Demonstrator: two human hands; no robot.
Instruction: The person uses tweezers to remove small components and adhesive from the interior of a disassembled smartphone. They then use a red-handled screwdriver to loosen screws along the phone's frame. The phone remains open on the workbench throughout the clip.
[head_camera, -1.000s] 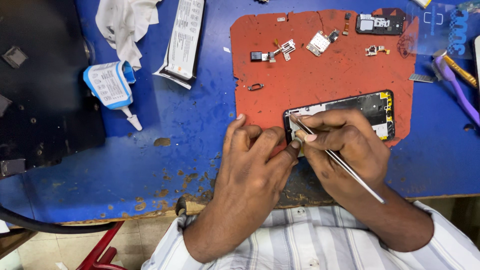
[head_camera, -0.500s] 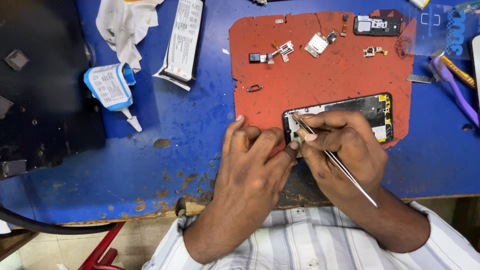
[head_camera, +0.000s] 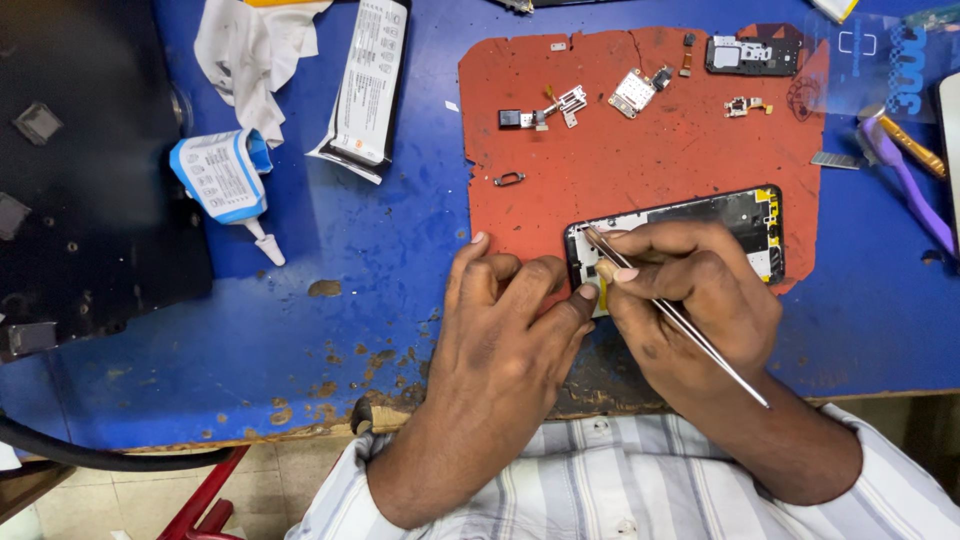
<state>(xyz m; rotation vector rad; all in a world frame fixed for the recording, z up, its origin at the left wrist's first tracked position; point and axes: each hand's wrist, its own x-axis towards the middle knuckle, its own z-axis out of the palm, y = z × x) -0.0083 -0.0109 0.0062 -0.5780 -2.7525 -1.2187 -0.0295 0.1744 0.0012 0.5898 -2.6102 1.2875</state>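
Observation:
An opened black phone frame (head_camera: 735, 218) lies on a red mat (head_camera: 640, 150) on the blue table. My right hand (head_camera: 690, 300) holds thin metal tweezers (head_camera: 670, 312) whose tips rest at the phone's left end. My left hand (head_camera: 505, 325) lies flat beside it, with its thumb pressing that same end of the phone. Part of the phone is hidden under my right fingers.
Small phone parts (head_camera: 640, 92) and a black module (head_camera: 750, 55) lie scattered at the mat's top. A blue-white glue bottle (head_camera: 225, 180), a white cloth (head_camera: 245, 50) and a printed packet (head_camera: 368, 85) sit left. Purple and orange tools (head_camera: 910, 170) lie right. A black plate (head_camera: 80, 170) covers far left.
Both hands stay on the phone's left end; the tweezers shifted only slightly.

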